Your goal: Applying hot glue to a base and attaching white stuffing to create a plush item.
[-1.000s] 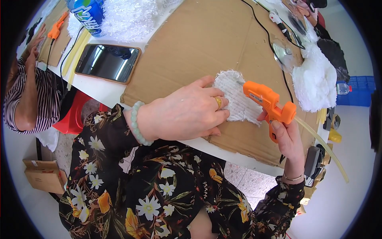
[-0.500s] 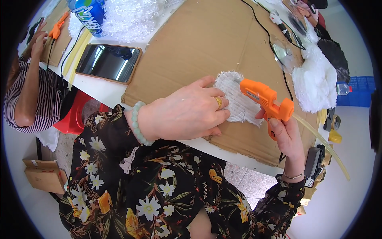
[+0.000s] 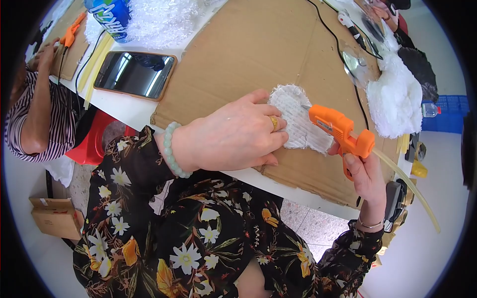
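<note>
A white, ribbed, shaggy-edged fabric piece (image 3: 300,121) lies on a brown cardboard sheet. My left hand (image 3: 236,131), palm down with fingers bent, grips its left edge; the fingertips hide that side. My right hand (image 3: 365,174) is wrapped around the handle of an orange glue gun (image 3: 332,121). The gun's metal nozzle points left, over the upper right part of the fabric. From the gun's back end a long yellowish glue stick (image 3: 410,184) trails down to the right.
Under my hands is the cardboard sheet (image 3: 238,54). A phone (image 3: 134,74), a blue bottle (image 3: 112,20) and white tinsel (image 3: 161,22) are at the left. White fluffy material (image 3: 395,102), a black cable (image 3: 343,54) and a white glue gun (image 3: 350,27) are at the right. Other people sit nearby.
The glue gun in my right hand has shifted slightly right and down, baring more of the fabric and the nozzle. My left hand has barely moved.
</note>
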A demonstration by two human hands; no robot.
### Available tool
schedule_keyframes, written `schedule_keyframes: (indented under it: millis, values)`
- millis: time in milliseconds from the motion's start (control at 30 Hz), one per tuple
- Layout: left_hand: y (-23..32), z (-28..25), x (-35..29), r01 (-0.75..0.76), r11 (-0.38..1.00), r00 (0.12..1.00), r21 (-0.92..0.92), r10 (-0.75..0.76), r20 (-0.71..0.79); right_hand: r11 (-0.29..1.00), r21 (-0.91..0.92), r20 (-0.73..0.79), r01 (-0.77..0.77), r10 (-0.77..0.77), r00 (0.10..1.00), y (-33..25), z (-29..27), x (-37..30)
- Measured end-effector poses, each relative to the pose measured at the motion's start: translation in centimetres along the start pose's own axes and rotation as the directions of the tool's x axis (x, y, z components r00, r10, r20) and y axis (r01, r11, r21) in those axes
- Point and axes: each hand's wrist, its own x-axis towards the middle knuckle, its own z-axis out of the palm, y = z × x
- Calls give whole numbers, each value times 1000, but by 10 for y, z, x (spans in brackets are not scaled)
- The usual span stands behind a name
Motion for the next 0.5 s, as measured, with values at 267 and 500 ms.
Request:
schedule_keyframes:
  millis: [267, 500]
  values:
    - [-2, 1, 0, -1, 1000, 1000, 0, 1, 2, 998, 61, -92, 31, -26, 995, 1, 5, -7]
    - [0, 0, 0, 7, 1000, 1000, -21, -7, -9, 999, 18, -24, 44, -44, 999, 0, 3, 2]
